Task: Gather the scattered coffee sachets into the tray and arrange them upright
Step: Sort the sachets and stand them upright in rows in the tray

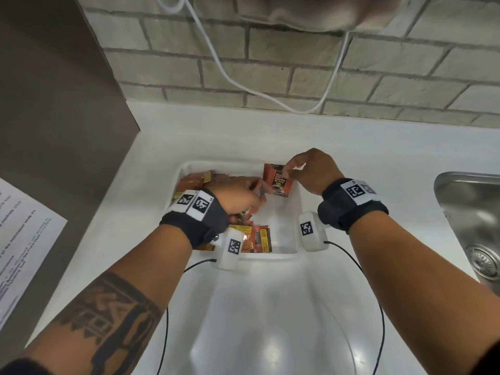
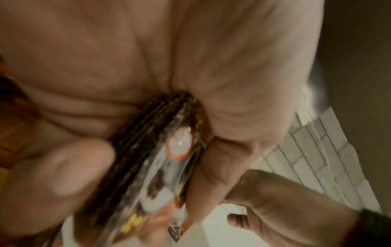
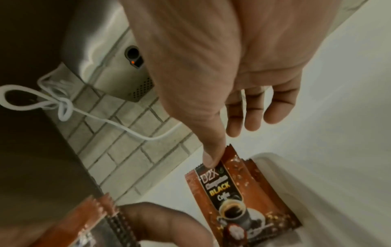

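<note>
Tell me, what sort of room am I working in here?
Probably a kitchen or office pantry: a steel sink set in a white counter, a tiled wall behind, coffee sachets in a tray.

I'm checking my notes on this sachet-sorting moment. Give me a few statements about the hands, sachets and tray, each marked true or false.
1. The right hand holds a sachet upright at the tray's far end. True.
2. The left hand is empty. False: it grips a bunch of sachets.
3. The tray sits inside the sink. False: it rests on the white counter beside the sink.
4. Loose sachets lie in the tray's near end. True.
5. The held sachet reads "BLACK". True.
</note>
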`<state>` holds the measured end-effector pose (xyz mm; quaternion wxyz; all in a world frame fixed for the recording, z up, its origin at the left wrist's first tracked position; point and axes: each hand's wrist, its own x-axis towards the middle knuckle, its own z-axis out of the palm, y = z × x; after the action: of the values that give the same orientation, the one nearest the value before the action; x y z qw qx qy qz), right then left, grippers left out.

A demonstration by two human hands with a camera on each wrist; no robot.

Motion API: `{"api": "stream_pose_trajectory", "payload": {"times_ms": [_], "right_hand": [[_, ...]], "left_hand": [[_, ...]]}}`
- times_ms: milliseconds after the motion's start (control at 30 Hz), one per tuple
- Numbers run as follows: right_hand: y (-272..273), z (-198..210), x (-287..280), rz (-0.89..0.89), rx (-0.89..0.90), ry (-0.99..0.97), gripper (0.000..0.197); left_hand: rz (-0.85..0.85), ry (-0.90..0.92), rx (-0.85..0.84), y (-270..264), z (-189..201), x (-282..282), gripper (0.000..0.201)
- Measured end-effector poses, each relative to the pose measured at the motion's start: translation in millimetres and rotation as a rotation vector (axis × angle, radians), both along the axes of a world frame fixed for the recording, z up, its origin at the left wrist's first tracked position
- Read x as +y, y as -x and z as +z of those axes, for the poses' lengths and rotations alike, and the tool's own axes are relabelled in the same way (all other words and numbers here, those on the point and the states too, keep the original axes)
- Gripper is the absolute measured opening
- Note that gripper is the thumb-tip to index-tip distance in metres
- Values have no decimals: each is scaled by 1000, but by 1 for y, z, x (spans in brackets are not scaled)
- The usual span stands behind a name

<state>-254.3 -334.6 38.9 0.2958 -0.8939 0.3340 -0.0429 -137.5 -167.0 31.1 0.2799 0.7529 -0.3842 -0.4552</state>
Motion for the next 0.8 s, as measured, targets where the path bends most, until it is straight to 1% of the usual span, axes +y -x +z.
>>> {"api": "stream_pose_trajectory", "payload": {"times_ms": [67,133,233,300,400,467,600,733,800], "right_hand": [[-5,-5,-1,4,28,7,15],[-10,-9,-3,13,67,13,17],[-15,-15,-7,43,127,35,21],[-16,-19,-10,25,118,17,22],[-17,-24,-14,16,77,14,19],[-18,-25,-15,11,47,17,15],[-18,-29,-19,-22,17,13,16],[-19,-33,-19,-28,12,16,20],[-19,-35,-19,-33,6,7,23]], "left_hand": [[-107,-136,-79,9,-5,-17,35],[-154,-232,-143,14,-10,-33,31],[-211,-299,-233,14,-18,-49,20],[-233,-329,-263,11,-21,-56,19],[-251,-329,-270,7,-26,-63,23],[-227,-310,-241,3,-29,-66,27],[-164,-262,-184,-1,-33,-68,20],[-120,-253,-182,-2,-39,-67,33],[-122,-252,-191,-1,-38,-66,35]]}}
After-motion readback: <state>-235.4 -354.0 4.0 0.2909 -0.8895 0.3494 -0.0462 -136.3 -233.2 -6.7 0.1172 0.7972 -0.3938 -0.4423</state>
